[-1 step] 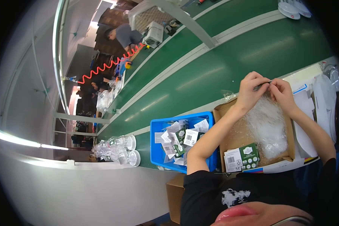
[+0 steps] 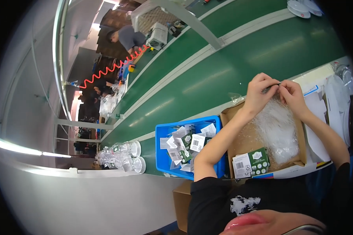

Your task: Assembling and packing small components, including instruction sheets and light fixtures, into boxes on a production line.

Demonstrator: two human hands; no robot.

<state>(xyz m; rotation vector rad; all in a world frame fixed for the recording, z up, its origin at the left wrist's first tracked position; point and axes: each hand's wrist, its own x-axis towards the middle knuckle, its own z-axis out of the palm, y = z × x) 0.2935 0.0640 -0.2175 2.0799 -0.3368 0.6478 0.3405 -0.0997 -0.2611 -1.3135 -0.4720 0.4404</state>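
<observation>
My left hand (image 2: 259,93) and my right hand (image 2: 292,97) meet above the far end of an open cardboard box (image 2: 243,135). Their closed fingertips pinch a small dark piece (image 2: 271,88) between them, mostly hidden by the fingers. Below the hands, a heap of clear thin plastic strands or film (image 2: 278,131) fills the right part of the box. Green-and-white printed cards (image 2: 251,163) lie in its near left corner. Left of my left forearm stands a blue plastic bin (image 2: 161,147) holding several similar cards (image 2: 186,147), loosely jumbled.
Clear plastic containers (image 2: 134,149) lie on the green table (image 2: 176,105) at left. White papers (image 2: 315,109) and plastic-wrapped things (image 2: 335,96) are right of the box. White round-ended pieces (image 2: 299,8) rest far right. A co-worker (image 2: 130,38) bends over a bench beyond a red coiled hose (image 2: 110,69).
</observation>
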